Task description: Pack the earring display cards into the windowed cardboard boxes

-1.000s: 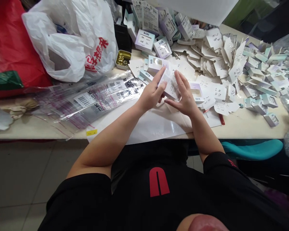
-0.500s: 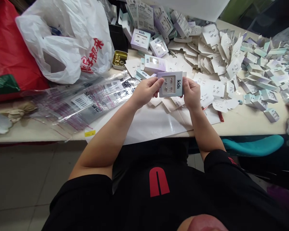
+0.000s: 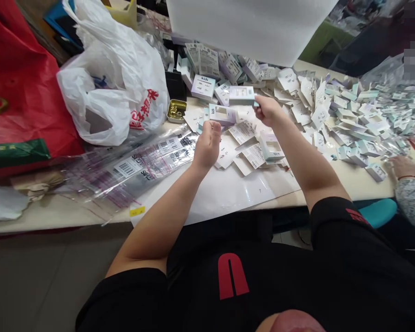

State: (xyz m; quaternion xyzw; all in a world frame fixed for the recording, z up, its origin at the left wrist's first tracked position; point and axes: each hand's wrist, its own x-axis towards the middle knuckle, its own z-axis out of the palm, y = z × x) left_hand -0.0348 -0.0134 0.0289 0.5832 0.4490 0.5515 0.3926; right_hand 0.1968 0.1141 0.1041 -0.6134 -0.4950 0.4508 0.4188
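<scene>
My right hand pinches a small white-and-purple earring box by its right end, with the arm stretched toward the back of the table. The box has a window with small earrings behind it. My left hand is curled above the cards, close to a windowed "kids" box; whatever its fingers hold, if anything, is hidden. Flat white earring cards lie just right of it. Another windowed box and unfolded printed cartons lie between my arms.
Boxes stand at the back, among them a "kids" box. A yellow tin holds gold pieces. Plastic bags, a white carrier bag and a red bag fill the left. At right are piled boxes and another person's hand.
My left hand has let go of the earring box and drawn back toward me. My right hand has carried the box away toward the back boxes. The head view has shifted.
</scene>
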